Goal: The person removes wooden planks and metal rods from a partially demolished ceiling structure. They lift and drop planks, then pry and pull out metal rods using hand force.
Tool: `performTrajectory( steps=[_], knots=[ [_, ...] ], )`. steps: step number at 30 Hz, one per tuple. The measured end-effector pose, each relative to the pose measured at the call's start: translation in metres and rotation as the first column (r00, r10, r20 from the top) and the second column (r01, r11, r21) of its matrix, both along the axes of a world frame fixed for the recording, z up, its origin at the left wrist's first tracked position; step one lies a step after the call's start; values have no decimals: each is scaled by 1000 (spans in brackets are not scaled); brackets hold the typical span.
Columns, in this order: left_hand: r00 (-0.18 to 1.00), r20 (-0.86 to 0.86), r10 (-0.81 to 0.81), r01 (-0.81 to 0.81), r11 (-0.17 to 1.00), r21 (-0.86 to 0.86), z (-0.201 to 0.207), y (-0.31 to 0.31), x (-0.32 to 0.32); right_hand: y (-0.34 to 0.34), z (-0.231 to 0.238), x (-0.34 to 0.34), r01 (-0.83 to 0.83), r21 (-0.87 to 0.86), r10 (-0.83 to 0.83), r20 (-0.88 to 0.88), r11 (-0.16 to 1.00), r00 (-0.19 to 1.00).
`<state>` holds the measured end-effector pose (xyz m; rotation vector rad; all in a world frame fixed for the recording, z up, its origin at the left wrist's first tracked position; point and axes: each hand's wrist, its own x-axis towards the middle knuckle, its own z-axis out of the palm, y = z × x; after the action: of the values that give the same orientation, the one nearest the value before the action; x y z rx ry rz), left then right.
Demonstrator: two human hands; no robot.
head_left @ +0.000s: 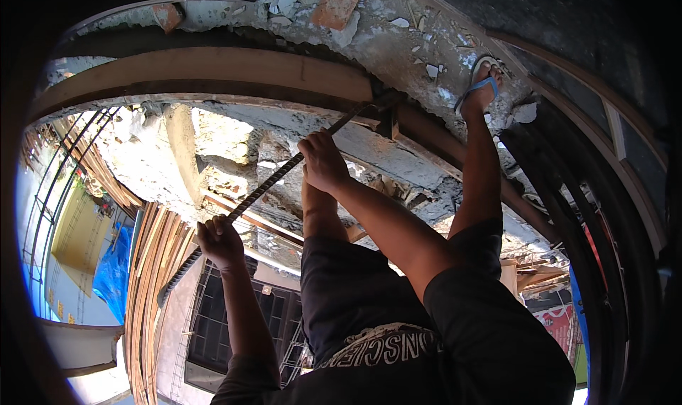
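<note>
A dark, ribbed steel bar (268,182) runs slantwise across the view, from the lower left up to the right. My left hand (220,244) is closed around its lower part. Further up, my right hand (324,162) grips the same bar, palm down. The bar's upper end reaches a wooden beam (241,71), at a gap beside a short upright piece of wood. Shadow hides exactly how the tip sits there.
My right foot, in a sandal (483,85), stands on a rubble-strewn concrete ledge (398,50). Broken brick (341,1) lies at the top. Long wooden strips (153,284) and thin steel rods (60,185) are at left. Dark beams (568,192) curve along the right.
</note>
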<state>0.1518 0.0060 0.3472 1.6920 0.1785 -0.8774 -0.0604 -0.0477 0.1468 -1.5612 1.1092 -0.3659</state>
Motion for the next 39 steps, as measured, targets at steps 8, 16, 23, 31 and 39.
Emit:
performTrajectory(
  steps=[8,16,23,31,39],
  knots=[
    [995,-30,97,-98,995,-30,-9,19,12,7,2,-32,129,120,-136,53,984,989],
    [1000,2,16,-16,999,42,-7,32,20,-16,-5,-77,80,33,-78,-74,996,994],
    [862,-133,489,-481,872,85,-59,142,-27,-1,8,-95,99,261,-63,-144,960,988],
    [932,-192,307,-322,946,-48,-32,86,-43,27,-23,-137,175,122,-125,-339,977,932],
    [998,5,-60,60,997,-50,29,-29,-78,23,-24,-122,260,215,-181,-328,941,927]
  ],
)
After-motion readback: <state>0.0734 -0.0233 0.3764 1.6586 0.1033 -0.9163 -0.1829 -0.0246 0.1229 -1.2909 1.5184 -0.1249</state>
